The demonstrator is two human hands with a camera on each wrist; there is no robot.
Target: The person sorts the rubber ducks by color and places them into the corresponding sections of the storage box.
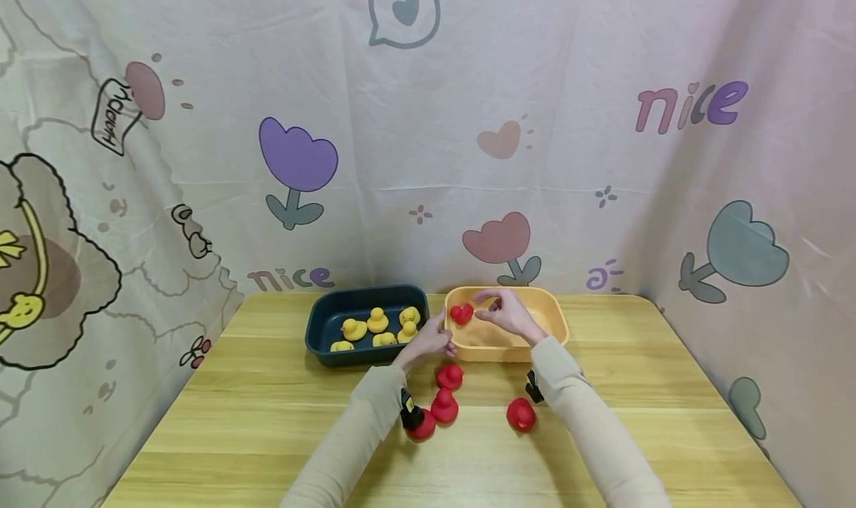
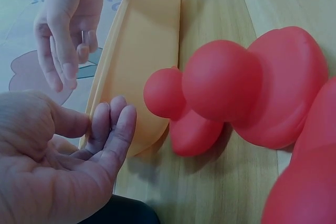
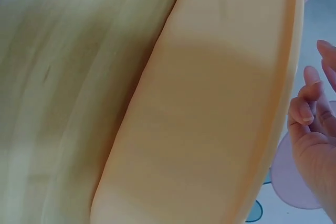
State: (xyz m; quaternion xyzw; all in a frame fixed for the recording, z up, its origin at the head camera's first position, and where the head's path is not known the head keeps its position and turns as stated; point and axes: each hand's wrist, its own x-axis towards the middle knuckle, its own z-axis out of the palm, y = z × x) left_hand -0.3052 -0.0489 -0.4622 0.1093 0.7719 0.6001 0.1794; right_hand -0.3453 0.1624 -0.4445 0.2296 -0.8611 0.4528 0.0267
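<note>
My left hand (image 1: 430,340) pinches the left rim of the light orange bin (image 2: 149,40) between thumb and fingers, seen close up in the left wrist view. Inside that bin, near its left end, lies a red rubber duck (image 1: 461,314). My right hand (image 1: 510,316) hovers over the bin just right of this duck, fingers loosely bent and nothing between them; the right wrist view shows the same hand (image 3: 315,124) beyond the bin's rim. In front of the bin, two red ducks (image 1: 449,376) (image 1: 444,406) stand in a row with a third (image 1: 421,425), partly covered by my left wrist strap.
A dark blue bin (image 1: 314,337) holding several yellow rubber ducks (image 1: 377,320) stands left of the orange one. Another red duck (image 1: 521,415) sits alone near my right forearm. Behind the wooden table (image 1: 221,419) hangs a printed curtain (image 1: 414,122).
</note>
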